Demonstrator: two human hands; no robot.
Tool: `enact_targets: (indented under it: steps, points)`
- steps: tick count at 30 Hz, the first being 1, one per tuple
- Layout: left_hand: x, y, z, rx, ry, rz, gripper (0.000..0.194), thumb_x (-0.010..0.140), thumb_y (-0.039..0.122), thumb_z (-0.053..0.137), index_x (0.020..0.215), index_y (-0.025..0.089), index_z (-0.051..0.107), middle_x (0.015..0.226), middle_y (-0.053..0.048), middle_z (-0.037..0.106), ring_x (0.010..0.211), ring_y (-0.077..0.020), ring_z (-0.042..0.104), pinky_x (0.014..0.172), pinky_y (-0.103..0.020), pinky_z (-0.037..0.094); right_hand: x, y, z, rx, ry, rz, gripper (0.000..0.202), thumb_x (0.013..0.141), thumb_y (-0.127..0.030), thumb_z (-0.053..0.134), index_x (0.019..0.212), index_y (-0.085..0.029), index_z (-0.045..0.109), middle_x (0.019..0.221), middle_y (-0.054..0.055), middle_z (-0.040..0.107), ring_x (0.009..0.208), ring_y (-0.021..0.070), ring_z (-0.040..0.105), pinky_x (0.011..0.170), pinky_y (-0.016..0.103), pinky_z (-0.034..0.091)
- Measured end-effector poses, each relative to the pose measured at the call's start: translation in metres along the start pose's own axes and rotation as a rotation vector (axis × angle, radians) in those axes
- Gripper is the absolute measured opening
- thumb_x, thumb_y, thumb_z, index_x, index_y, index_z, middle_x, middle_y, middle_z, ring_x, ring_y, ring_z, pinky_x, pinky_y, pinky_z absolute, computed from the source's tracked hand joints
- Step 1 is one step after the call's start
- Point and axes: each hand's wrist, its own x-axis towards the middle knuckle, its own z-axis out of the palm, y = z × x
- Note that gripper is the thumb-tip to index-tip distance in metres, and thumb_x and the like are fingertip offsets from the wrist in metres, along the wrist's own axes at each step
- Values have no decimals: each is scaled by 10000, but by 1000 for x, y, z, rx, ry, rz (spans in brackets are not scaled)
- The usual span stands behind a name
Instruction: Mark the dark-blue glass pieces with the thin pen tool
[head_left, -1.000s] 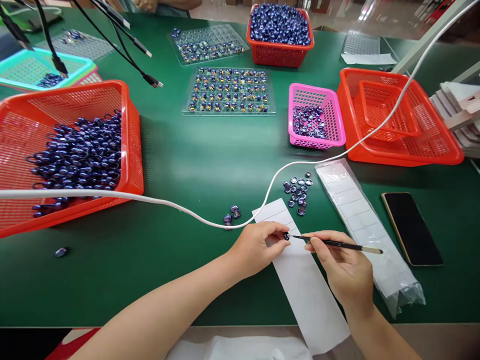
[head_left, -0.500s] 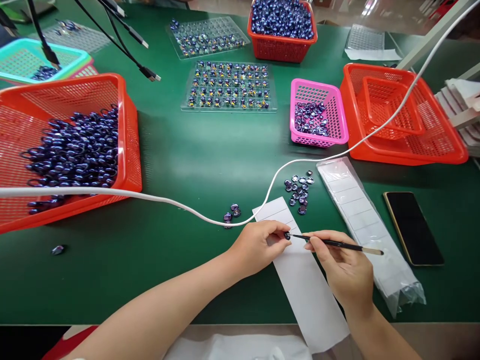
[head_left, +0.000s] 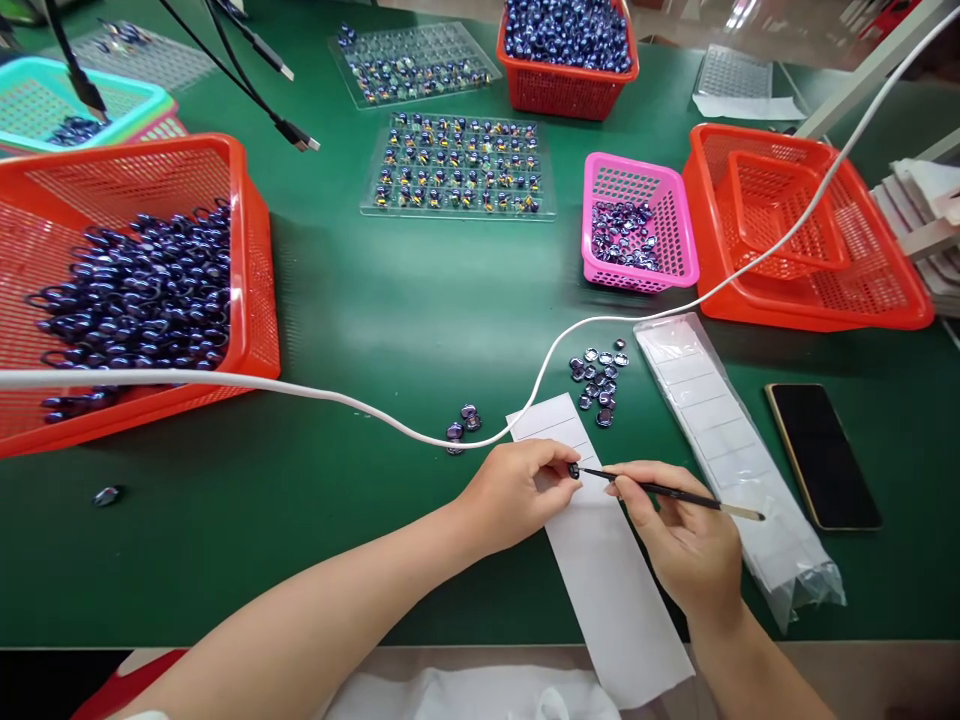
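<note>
Between the thumb and forefinger of my left hand [head_left: 521, 492] is a small dark shiny oval piece [head_left: 574, 470]. My right hand [head_left: 686, 535] grips a thin black paintbrush [head_left: 675, 491], its fine tip at the piece; whether it touches I cannot tell. Below both hands lies a long strip of white paper [head_left: 615, 590] with ruled lines at its far end. Just beyond it sits a loose cluster of similar dark pieces [head_left: 598, 383]. A few more pieces [head_left: 471, 418] lie to the left, partly behind a white cable [head_left: 360, 405].
A red basket [head_left: 255, 290] of dark looped pieces stands left, a pink basket [head_left: 679, 225] and red baskets [head_left: 892, 260] right. Filled clear trays [head_left: 457, 212] lie at the back. A plastic-wrapped paper pack [head_left: 720, 420] and a phone [head_left: 823, 455] lie right.
The view has shifted very slightly. Both hands keep the same hold, with the brush tip still at the small piece.
</note>
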Motion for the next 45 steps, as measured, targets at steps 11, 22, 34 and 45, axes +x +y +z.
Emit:
enact_targets:
  steps: [11, 22, 34, 45]
  points:
    - [0, 3, 1, -16, 22, -10, 212, 764, 125, 687, 972, 131, 729, 867, -48, 775, 744, -155, 728, 728, -227, 590, 4, 1, -9, 82, -117, -146, 336, 898, -22, 637, 1137, -253, 692, 1070, 52, 739, 986, 216, 710, 828, 363, 613]
    - [-1, 3, 0, -15, 21, -23, 232, 757, 113, 672, 980, 116, 734, 874, -57, 777, 745, -156, 727, 737, -232, 592, -2, -1, -6, 94, 22, -62, 257, 913, -86, 653, 1107, -247, 704, 1088, 46, 738, 796, 187, 733, 765, 359, 617]
    - [-1, 2, 3, 3, 25, -14, 229, 762, 114, 651, 973, 140, 735, 859, -39, 772, 738, -149, 716, 732, -232, 586, 0, -4, -2, -55, -18, 38, 105, 931, -196, 654, 1012, -230, 711, 957, 43, 740, 641, 143, 686, 607, 272, 591]
    - [-1, 3, 2, 5, 19, -4, 223, 762, 125, 637, 962, 143, 733, 853, -40, 768, 705, -145, 703, 728, -247, 582, 1, -6, 0, -44, 1, 55, 104, 936, -226, 660, 1020, -226, 722, 876, 23, 731, 660, 146, 709, 624, 254, 588]
